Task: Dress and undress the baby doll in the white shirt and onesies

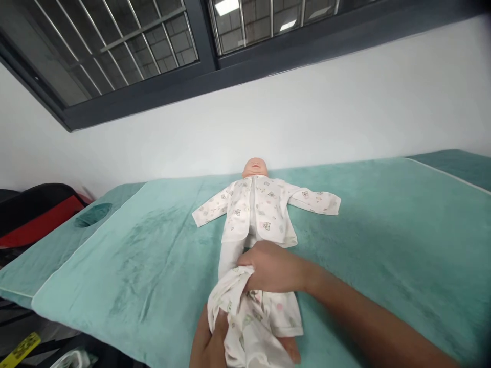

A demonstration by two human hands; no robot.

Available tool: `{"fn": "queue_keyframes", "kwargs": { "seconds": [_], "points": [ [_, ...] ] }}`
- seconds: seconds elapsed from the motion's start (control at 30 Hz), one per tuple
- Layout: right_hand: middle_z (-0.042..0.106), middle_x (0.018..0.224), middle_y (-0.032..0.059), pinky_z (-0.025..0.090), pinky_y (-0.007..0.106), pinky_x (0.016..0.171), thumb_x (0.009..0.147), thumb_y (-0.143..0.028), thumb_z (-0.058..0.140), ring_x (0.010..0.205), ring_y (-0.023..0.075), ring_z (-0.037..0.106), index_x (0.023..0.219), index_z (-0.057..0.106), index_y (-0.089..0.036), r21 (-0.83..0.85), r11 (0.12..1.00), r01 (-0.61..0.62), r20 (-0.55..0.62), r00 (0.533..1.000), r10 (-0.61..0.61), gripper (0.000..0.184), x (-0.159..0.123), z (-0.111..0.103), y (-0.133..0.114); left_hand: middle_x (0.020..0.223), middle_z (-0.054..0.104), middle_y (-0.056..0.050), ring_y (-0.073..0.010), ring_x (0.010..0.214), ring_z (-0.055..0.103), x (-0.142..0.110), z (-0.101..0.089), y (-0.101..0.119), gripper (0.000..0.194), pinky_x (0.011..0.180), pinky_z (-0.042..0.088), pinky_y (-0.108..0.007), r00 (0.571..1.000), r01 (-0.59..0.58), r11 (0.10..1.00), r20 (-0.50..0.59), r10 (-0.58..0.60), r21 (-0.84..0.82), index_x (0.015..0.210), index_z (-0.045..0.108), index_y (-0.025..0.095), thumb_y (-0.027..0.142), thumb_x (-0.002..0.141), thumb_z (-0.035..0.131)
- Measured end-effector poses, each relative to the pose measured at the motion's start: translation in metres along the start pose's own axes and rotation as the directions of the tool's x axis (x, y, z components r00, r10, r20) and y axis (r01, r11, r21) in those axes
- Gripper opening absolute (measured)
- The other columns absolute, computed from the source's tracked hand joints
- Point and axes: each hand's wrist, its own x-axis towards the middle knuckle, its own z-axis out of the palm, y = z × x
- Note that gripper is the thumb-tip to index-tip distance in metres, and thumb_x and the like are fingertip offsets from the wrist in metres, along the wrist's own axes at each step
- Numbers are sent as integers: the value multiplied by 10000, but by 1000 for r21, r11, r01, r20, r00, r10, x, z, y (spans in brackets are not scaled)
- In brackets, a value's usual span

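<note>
A baby doll (254,167) lies on its back, head toward the wall, wearing a white printed jacket (236,212) with both sleeves spread out. Matching white printed trousers (284,312) are bunched around its lower legs. One bare doll foot (290,349) sticks out of the trouser leg on the right; the white leg (229,258) on the left shows above the gathered cloth. My right hand (270,267) grips the trousers' upper edge between the legs, its fingertips partly hidden. Lower down on the left, my left hand (210,340) is closed on the bunched trouser cloth.
The doll rests on a padded bed with a green plush cover (164,245). A round hole (93,214) is at its left end. Behind stands a white wall (345,112) under a dark-framed barred window (209,38). A black and red item (42,220) sits at far left.
</note>
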Motion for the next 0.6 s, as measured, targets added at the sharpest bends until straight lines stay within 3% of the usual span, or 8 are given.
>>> {"fn": "queue_keyframes", "kwargs": {
  "seconds": [0.07,0.17,0.27,0.37,0.47,0.6],
  "points": [
    [659,705,-7,357,236,563,762,-400,652,670,148,593,683,614,-190,148,989,-4,-4,1000,4,228,-2,-6,2,1241,633,-65,-313,1250,498,9,3,14,395,985,442,-401,996,-89,996,1,89,-10,1147,615,270,487,824,546],
    [694,828,1,413,247,620,727,-467,701,788,192,634,791,654,-200,300,953,-48,59,998,32,278,-4,-14,9,1032,679,-70,-284,1028,587,27,6,32,303,810,485,-344,974,-227,974,-7,227,-1,1001,618,241,476,820,556],
    [701,972,7,448,271,700,675,-454,752,900,226,636,953,676,-216,359,930,-76,123,992,34,373,-4,-20,16,816,654,-30,-228,791,578,51,7,41,204,696,455,-303,948,-318,948,-38,317,-7,853,593,233,432,813,571],
    [685,1089,-8,454,285,780,680,-395,759,988,234,619,1065,655,-252,387,921,-43,124,992,-6,424,-4,-21,19,760,630,-9,-200,724,558,82,6,46,146,675,429,-281,900,-435,900,-37,435,0,821,578,231,376,805,570],
    [681,1093,-9,453,284,765,763,-320,669,967,221,620,1060,639,-253,354,935,-31,54,998,13,307,-3,-16,18,731,637,-9,-204,702,569,119,9,54,142,671,426,-288,839,-544,837,31,543,65,824,584,222,348,762,565],
    [673,1082,-2,444,292,773,830,-213,525,953,201,615,1014,609,-243,261,965,30,-137,991,6,204,2,-2,16,731,640,-15,-220,701,582,162,22,66,188,695,442,-323,767,-641,754,94,634,145,829,585,216,355,723,516]
  ]
}}
